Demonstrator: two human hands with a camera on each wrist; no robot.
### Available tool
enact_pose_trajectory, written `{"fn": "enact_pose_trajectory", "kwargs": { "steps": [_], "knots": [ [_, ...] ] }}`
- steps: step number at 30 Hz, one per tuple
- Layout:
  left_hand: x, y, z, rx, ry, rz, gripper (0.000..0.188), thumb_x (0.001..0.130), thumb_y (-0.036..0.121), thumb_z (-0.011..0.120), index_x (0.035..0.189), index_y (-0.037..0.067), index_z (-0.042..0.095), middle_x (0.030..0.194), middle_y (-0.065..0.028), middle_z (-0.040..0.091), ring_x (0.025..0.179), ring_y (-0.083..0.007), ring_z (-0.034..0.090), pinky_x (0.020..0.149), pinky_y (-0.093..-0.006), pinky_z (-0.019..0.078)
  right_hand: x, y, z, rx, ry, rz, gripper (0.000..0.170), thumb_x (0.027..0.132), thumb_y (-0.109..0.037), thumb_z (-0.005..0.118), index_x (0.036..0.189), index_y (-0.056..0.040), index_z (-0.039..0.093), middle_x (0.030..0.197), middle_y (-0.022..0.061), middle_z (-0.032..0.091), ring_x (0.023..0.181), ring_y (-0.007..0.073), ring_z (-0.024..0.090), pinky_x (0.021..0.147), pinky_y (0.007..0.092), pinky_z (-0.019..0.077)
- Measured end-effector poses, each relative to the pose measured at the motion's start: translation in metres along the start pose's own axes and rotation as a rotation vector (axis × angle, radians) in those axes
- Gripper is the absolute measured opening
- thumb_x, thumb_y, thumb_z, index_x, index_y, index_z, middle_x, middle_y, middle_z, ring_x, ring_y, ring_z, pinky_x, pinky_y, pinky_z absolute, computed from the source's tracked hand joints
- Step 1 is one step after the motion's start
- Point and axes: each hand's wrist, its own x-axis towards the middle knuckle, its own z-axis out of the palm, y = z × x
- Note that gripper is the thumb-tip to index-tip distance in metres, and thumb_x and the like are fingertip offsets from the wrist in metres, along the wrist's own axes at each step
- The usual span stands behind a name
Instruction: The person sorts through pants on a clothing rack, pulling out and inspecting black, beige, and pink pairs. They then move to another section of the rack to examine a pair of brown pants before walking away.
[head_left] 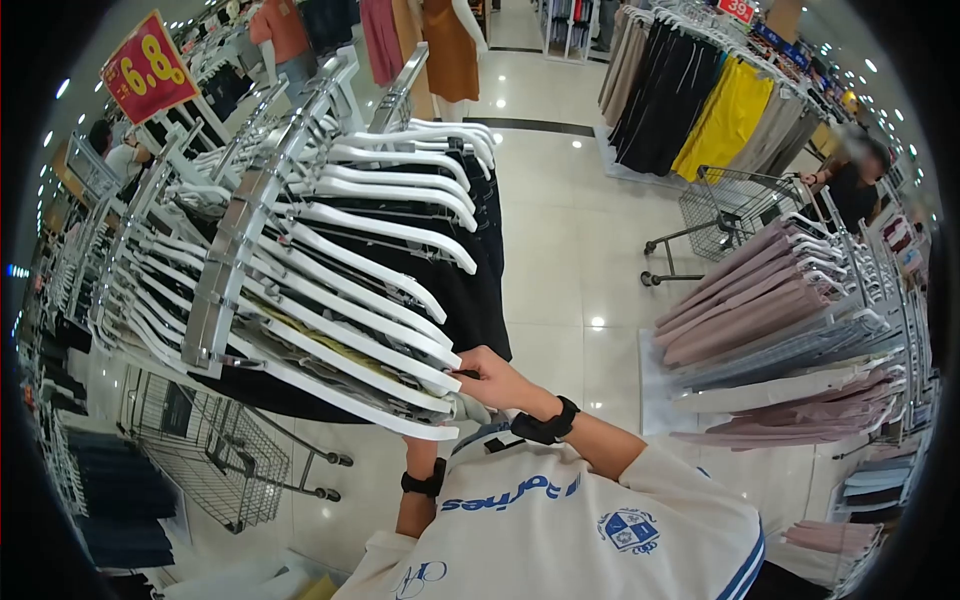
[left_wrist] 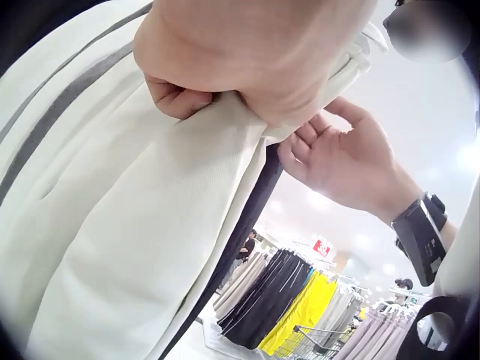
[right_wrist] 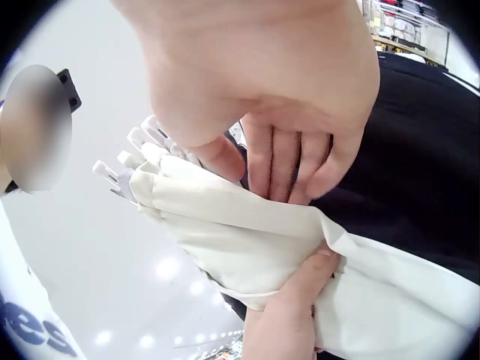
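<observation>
Clothes shop: garment racks point(head_left: 215, 290), 6.8 sign point(head_left: 148, 68), trolleys point(head_left: 735, 212), etc.

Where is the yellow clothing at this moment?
In the head view, the yellow clothing hangs at the upper right, between black clothes and grey clothes, just beyond the shopping cart.

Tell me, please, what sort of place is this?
Probably a clothing store or a store's clothing section: white hangers fill a rack, a red sign shows "6.8", and a shopping cart stands in the aisle.
</observation>
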Motion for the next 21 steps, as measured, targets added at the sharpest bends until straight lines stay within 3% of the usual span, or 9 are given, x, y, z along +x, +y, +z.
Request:
{"fn": "enact_pose_trajectory", "kwargs": {
  "steps": [1,2,4,6,8,11,13,17,21],
  "knots": [
    [0.001,-0.004,-0.002,-0.278,-0.006,-0.035,0.015,0.091,0.021,0.058,0.096,0.009,0.065,0.089,-0.0078,0.064,0.077,-0.0273,0.065,0.071,-0.0378,0.0548,0.002,-0.002,-0.003,-0.009,0.009,-0.007,0.018,0.087,-0.007,0.057,0.095,0.0053,0.068,0.08,0.0118,0.066,0.07,0.0126,0.056,0.066,0.0285,0.0464],
    [-0.013,-0.011,0.015,-0.134,0.02,-0.009,0.016,0.089,0.021,0.06,0.095,0.008,0.067,0.096,-0.0093,0.068,0.081,-0.0305,0.066,0.072,-0.041,0.0547,0.003,-0.004,-0.005,0.009,0.144,-0.074,0.016,0.086,-0.005,0.059,0.096,0.0038,0.068,0.086,0.0112,0.067,0.073,0.0132,0.058,0.068,0.0289,0.0477],
    [0.002,-0.008,-0.005,-0.444,-0.339,-0.279,0.024,0.087,0.02,0.064,0.105,0.004,0.069,0.111,-0.0136,0.068,0.095,-0.0338,0.066,0.082,-0.0421,0.053,0.004,-0.001,-0.017,-0.034,0.345,-0.138,0.022,0.083,-0.001,0.064,0.105,-0.0016,0.066,0.108,0.0087,0.063,0.088,0.0168,0.063,0.077,0.0292,0.0502],
    [0.011,-0.009,-0.003,-0.459,-0.321,-0.252,0.024,0.087,0.02,0.065,0.105,0.004,0.069,0.112,-0.0138,0.068,0.096,-0.0338,0.066,0.083,-0.0421,0.0528,0.008,-0.001,-0.027,-0.196,0.626,-0.149,0.031,0.082,-0.002,0.065,0.113,-0.0036,0.059,0.114,0.0073,0.059,0.101,0.016,0.058,0.083,0.0293,0.0482],
    [0.015,-0.011,-0.002,-0.472,-0.287,-0.237,0.025,0.087,0.019,0.065,0.106,0.004,0.069,0.112,-0.014,0.068,0.097,-0.0338,0.066,0.084,-0.042,0.0523,0.014,-0.006,-0.04,-0.242,0.708,-0.136,0.039,0.081,-0.008,0.069,0.118,-0.0064,0.056,0.119,0.007,0.057,0.109,0.0188,0.056,0.086,0.0319,0.048],
    [0.028,-0.009,-0.001,-0.485,-0.237,-0.222,0.027,0.087,0.019,0.066,0.108,0.003,0.068,0.114,-0.0145,0.067,0.099,-0.0339,0.065,0.086,-0.042,0.0516,0.021,-0.001,-0.056,-0.31,0.681,-0.144,0.035,0.081,-0.011,0.071,0.114,-0.0057,0.059,0.114,0.006,0.06,0.106,0.018,0.057,0.086,0.0312,0.0479],
    [0.022,-0.007,-0.007,-0.494,-0.206,-0.218,0.027,0.087,0.019,0.066,0.109,0.003,0.068,0.115,-0.0148,0.067,0.1,-0.034,0.065,0.087,-0.042,0.0512,0.025,0.002,-0.06,-0.242,0.506,-0.072,0.029,0.081,-0.014,0.073,0.106,-0.0049,0.063,0.104,0.0045,0.063,0.097,0.0165,0.06,0.082,0.0299,0.0481],
    [0.017,-0.005,-0.006,-0.512,-0.14,-0.211,0.03,0.087,0.019,0.067,0.111,0.002,0.067,0.116,-0.0154,0.067,0.102,-0.0341,0.065,0.089,-0.042,0.0503,0.03,0.003,-0.054,-0.229,0.476,-0.061,0.022,0.082,-0.017,0.075,0.097,-0.0036,0.066,0.092,0.0042,0.066,0.082,0.0151,0.062,0.075,0.0283,0.048],
    [0.018,0.003,-0.011,-0.519,-0.067,-0.214,0.032,0.086,0.018,0.068,0.113,0.002,0.067,0.118,-0.016,0.066,0.105,-0.0341,0.064,0.091,-0.0419,0.0493,0.03,-0.003,-0.042,-0.207,0.453,-0.034,0.025,0.081,-0.019,0.076,0.096,-0.0021,0.065,0.091,0.0058,0.065,0.082,0.0157,0.062,0.074,0.0293,0.0491]
  ]
}}
